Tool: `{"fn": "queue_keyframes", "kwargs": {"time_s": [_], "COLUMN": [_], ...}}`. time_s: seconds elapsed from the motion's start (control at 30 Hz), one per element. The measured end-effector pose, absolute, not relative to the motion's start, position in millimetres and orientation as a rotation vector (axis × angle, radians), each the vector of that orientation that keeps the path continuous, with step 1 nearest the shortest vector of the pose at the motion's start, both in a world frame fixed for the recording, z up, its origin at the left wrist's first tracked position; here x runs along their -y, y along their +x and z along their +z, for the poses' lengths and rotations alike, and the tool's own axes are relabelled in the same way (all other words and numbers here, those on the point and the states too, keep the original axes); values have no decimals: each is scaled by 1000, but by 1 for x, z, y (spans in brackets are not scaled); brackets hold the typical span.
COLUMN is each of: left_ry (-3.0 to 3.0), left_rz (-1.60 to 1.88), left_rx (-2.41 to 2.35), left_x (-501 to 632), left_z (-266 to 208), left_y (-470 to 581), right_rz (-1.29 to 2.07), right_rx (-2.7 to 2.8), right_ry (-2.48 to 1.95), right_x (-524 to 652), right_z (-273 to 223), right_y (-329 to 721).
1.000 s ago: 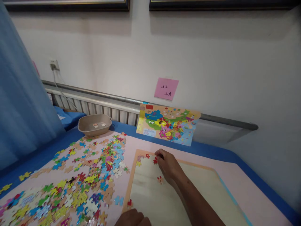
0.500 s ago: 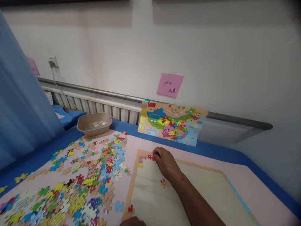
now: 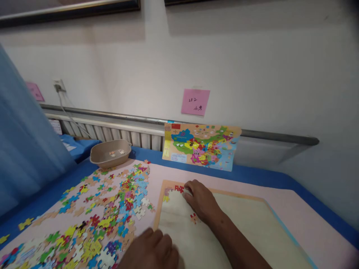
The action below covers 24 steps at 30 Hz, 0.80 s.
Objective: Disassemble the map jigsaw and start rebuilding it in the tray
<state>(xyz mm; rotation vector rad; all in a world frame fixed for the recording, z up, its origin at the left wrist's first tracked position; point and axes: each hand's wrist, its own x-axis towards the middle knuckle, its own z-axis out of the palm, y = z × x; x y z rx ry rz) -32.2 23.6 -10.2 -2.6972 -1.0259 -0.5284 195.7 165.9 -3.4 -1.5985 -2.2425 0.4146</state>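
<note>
A wooden puzzle tray [image 3: 241, 224] lies on the pink mat in front of me. My right hand [image 3: 200, 200] rests flat in its top-left corner, fingertips pressing on a red puzzle piece [image 3: 178, 188] set beside other placed pieces. Another small red piece [image 3: 193, 218] lies loose in the tray by my wrist. My left hand [image 3: 150, 250] lies palm down at the tray's left edge near the bottom of the view, fingers together, nothing visible in it. A spread of colourful loose puzzle pieces [image 3: 109, 209] covers the mat to the left.
A beige bowl [image 3: 110, 153] with a few pieces stands at the back left. A colourful map picture [image 3: 200, 146] leans against the wall rail, under a pink sticky note [image 3: 195, 101]. A blue curtain [image 3: 25, 149] hangs at the left.
My right hand slid the red piece up into the tray's top-left corner. My left hand moved up into view over the tray's left edge. The view shifted slightly.
</note>
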Motion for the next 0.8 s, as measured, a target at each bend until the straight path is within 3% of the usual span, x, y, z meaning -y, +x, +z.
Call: {"fn": "queue_keyframes", "kwargs": {"time_s": [0.2, 0.47, 0.8], "left_ry": [-2772, -2882, -2865], "left_rz": [-39, -78, -60], "left_rx": [1417, 1215, 1191], "left_x": [-111, -175, -175], "left_z": [39, 4, 0], "left_y": [-33, -23, -19], "right_rz": [299, 265, 270], "right_rx": [2291, 2305, 2320], "right_ry": [-1660, -1680, -1693], "right_x": [-171, -175, -174], "right_z": [-9, -11, -7], "right_y": [188, 186, 181]}}
